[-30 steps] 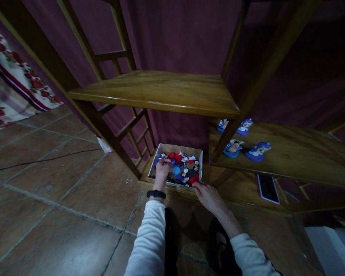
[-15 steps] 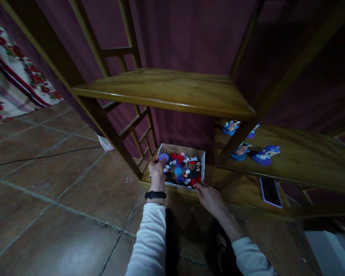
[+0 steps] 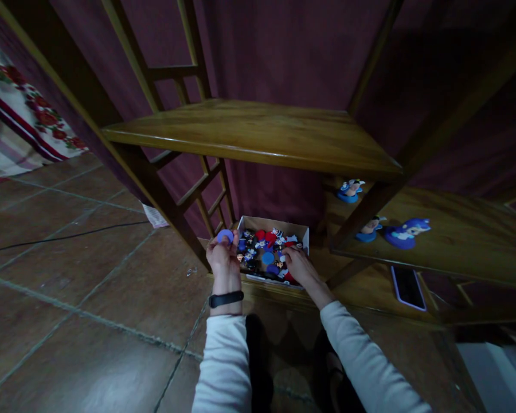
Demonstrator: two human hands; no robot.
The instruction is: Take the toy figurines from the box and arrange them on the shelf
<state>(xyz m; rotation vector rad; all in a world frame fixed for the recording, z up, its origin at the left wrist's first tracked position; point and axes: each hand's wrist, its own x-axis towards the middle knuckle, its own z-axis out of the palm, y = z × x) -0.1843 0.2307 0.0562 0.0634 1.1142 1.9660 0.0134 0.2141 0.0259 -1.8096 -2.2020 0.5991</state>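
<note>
A cardboard box with white edges stands on the lowest shelf. Small figurines in red, blue, black and white lie jumbled inside it. My left hand, with a black band on its wrist, is at the box's left edge. Its fingers are closed on a purple figurine; mostly its round base shows. My right hand reaches over the box's near right corner, fingers stretched out and touching the figurines. A blue round base lies between the hands.
Above the box juts a wooden shelf. On the right-hand shelf stand a purple figurine and two blue-based figurines. A phone lies lower down. A black cable crosses the tiled floor.
My left hand has drawn the purple figurine left and out over the box's edge. My right hand has moved from the near corner further in over the figurines. The view has shifted slightly.
</note>
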